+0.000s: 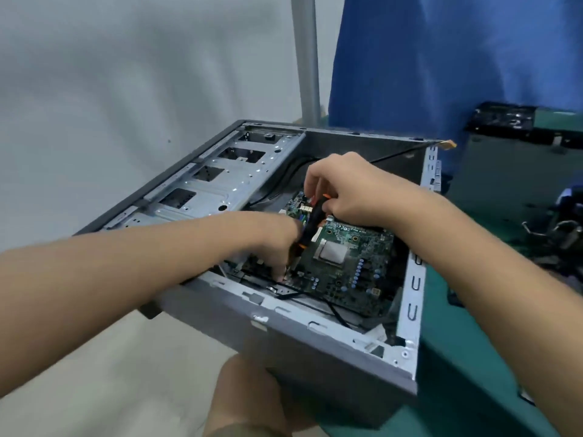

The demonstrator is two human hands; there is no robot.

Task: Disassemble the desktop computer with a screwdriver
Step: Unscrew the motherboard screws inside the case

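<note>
The green table [457,389] bears the open computer case [315,357] and a grey box [498,178].

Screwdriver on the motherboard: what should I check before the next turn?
1. Right hand grips the screwdriver handle: ok.
2. Left hand holds the shaft low, near the tip: ok.
3. Tip seated in a screw: cannot tell, the fingers hide it.
4. Motherboard lies flat in the case: ok.
5. Case fully on the table: not ok, its left part overhangs the edge.
</note>
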